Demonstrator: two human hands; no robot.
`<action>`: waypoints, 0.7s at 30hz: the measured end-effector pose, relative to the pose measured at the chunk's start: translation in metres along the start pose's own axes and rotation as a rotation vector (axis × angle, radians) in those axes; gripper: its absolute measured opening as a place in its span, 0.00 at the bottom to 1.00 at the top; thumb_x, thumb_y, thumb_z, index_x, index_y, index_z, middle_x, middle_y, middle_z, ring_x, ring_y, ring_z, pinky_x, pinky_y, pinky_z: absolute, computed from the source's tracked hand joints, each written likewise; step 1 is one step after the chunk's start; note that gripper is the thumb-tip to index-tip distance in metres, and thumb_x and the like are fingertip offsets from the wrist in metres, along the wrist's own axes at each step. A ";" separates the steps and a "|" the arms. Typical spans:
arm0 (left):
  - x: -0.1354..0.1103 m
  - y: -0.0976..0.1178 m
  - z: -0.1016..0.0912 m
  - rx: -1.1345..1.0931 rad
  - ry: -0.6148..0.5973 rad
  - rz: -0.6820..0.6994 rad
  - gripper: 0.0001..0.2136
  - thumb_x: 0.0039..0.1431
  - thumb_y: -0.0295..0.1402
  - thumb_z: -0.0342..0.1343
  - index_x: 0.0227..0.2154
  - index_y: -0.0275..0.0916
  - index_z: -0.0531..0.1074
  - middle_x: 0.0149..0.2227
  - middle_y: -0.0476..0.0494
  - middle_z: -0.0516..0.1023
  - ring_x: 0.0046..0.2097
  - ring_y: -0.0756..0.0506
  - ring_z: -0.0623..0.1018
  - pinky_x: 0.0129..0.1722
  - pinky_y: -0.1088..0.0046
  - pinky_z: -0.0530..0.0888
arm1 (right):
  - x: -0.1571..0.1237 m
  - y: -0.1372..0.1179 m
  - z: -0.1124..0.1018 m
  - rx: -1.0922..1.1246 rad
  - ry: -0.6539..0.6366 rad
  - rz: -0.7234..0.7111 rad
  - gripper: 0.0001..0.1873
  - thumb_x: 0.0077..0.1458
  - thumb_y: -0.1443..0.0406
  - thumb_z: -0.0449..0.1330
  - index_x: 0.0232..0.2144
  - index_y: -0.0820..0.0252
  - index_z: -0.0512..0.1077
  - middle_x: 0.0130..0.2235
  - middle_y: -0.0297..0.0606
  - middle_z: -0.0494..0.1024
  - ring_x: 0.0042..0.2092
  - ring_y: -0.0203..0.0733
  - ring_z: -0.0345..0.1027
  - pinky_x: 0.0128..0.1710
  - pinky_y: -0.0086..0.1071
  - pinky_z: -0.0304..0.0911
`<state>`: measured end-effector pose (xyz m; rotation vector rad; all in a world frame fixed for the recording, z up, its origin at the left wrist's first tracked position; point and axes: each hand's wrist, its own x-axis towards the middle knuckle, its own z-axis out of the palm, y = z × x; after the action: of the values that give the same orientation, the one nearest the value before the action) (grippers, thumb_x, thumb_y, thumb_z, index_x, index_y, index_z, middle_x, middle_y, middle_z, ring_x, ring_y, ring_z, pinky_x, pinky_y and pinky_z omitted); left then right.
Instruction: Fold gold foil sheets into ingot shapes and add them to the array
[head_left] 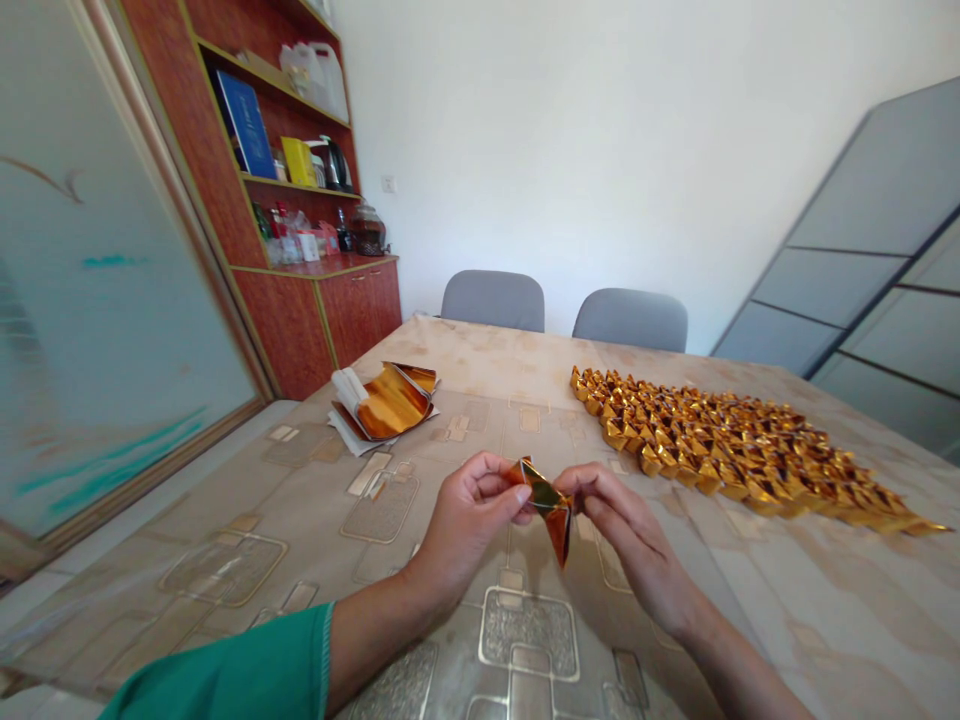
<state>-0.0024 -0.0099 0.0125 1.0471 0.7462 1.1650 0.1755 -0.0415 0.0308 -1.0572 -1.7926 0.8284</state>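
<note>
My left hand and right hand both pinch a folded gold foil piece between them, above the bench. Foil sheets lie ahead of my left hand; rows of folded foil nuggets lie ahead of my right.

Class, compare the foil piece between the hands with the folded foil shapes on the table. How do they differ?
The foil piece is single, while the folded foil shapes are many, set in tight rows. The foil piece is held up between the left hand and right hand, while the shapes rest on the table. The foil piece looks flat and pointed; the shapes look plump. Both are shiny gold.
</note>
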 end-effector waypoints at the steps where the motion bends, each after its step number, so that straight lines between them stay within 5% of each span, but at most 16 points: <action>1: 0.000 0.001 0.000 0.000 -0.001 0.000 0.09 0.49 0.31 0.63 0.29 0.36 0.68 0.28 0.49 0.78 0.29 0.52 0.76 0.30 0.78 0.72 | 0.000 -0.001 -0.002 -0.011 -0.032 -0.030 0.11 0.65 0.66 0.46 0.40 0.54 0.69 0.36 0.35 0.74 0.39 0.41 0.68 0.39 0.33 0.63; 9: 0.000 0.002 0.001 -0.023 -0.016 -0.034 0.10 0.47 0.31 0.64 0.28 0.36 0.68 0.26 0.49 0.79 0.27 0.52 0.76 0.28 0.78 0.71 | 0.005 0.005 -0.002 -0.074 -0.074 -0.144 0.05 0.58 0.68 0.60 0.38 0.54 0.73 0.35 0.34 0.77 0.36 0.38 0.69 0.38 0.31 0.64; 21: -0.001 0.002 0.001 0.014 -0.035 -0.085 0.11 0.45 0.30 0.65 0.27 0.36 0.68 0.26 0.47 0.80 0.25 0.51 0.76 0.27 0.77 0.71 | 0.005 0.011 0.000 -0.095 0.031 -0.032 0.06 0.55 0.61 0.64 0.29 0.57 0.75 0.27 0.32 0.77 0.28 0.37 0.68 0.29 0.30 0.61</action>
<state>-0.0022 -0.0113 0.0144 1.0351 0.7647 1.0672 0.1782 -0.0326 0.0230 -1.0937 -1.8333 0.7101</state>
